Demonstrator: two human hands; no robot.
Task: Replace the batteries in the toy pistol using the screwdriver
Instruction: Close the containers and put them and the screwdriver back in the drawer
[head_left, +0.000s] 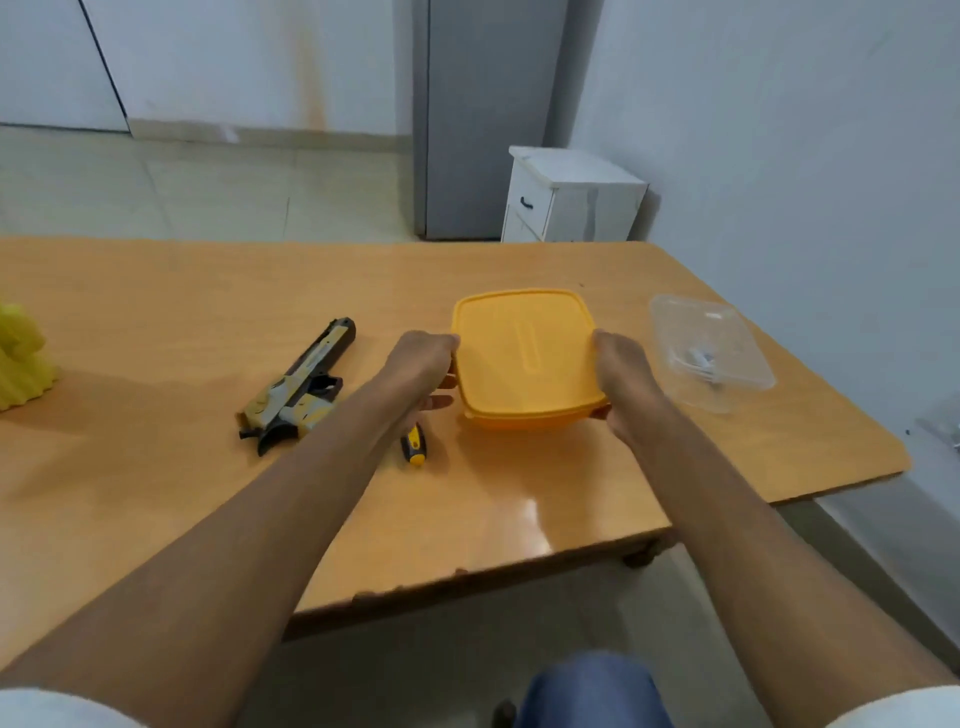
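A yellow lidded plastic box stands on the wooden table. My left hand holds its left edge and my right hand holds its right edge, fingers curled around the rim. The toy pistol, tan and dark, lies flat to the left of my left forearm. A small yellow-and-black screwdriver lies beside my left wrist, partly hidden by the arm.
A clear plastic container with small grey items inside sits right of the yellow box, near the table's right edge. A yellow object stands at the far left. A white cabinet is behind the table.
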